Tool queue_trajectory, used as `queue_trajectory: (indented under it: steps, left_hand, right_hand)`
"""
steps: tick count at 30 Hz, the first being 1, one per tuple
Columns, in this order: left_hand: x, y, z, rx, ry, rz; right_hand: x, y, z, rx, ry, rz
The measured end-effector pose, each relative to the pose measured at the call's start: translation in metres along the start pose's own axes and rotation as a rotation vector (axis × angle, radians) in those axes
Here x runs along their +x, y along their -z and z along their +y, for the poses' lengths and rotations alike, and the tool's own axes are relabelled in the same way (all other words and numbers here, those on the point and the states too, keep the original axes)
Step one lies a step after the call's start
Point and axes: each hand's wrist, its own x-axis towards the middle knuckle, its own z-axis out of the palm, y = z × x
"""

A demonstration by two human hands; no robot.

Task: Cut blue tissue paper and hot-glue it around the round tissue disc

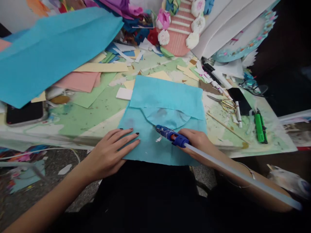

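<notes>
At centre, the right hand [198,141] clasps a patterned blue glue gun [167,132]. Lower left-centre, the left hand [116,152] lies flat on a creased, layered turquoise sheet [167,156].

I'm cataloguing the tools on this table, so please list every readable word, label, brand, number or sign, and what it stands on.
No text can be read anywhere in this picture.
Blue glue gun in the right hand: pale marks on its barrel, too blurred to tell pattern from lettering.
White marker: any print is too small to read.
Green cutter: nothing legible.
Phone: nothing legible.
</notes>
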Motion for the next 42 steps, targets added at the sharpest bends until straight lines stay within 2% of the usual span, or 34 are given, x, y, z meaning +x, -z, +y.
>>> queue_trajectory:
  steps: [9,16,20,22,27,32,38,42]
  left_hand:
    - [0.0,-0.001,-0.004,-0.085,0.017,0.041]
    - [0.0,0.0,-0.008,-0.056,-0.019,0.036]
    - [-0.002,0.0,-0.013,-0.07,-0.061,0.058]
    - [-0.003,0.001,-0.014,-0.121,-0.038,0.079]
    - [-0.006,0.005,-0.014,-0.219,-0.002,0.107]
    - [-0.011,0.014,-0.014,-0.282,0.055,0.201]
    - [-0.01,0.022,-0.018,-0.289,0.159,0.265]
    - [-0.003,0.018,-0.022,-0.305,0.197,0.249]
  right_hand:
    - [-0.012,0.002,-0.001,-0.013,-0.15,-0.049]
    - [-0.028,0.01,-0.001,-0.033,-0.212,-0.056]
    - [-0.041,0.007,0.01,-0.042,-0.193,0.02]
    - [-0.047,0.007,0.014,-0.055,-0.185,0.056]
    - [-0.054,0.015,0.013,-0.069,-0.265,0.024]
    - [-0.062,0.021,0.013,-0.086,-0.301,0.066]
    - [-0.077,0.018,0.025,-0.121,-0.255,0.18]
    - [-0.081,0.014,0.029,-0.077,-0.191,0.153]
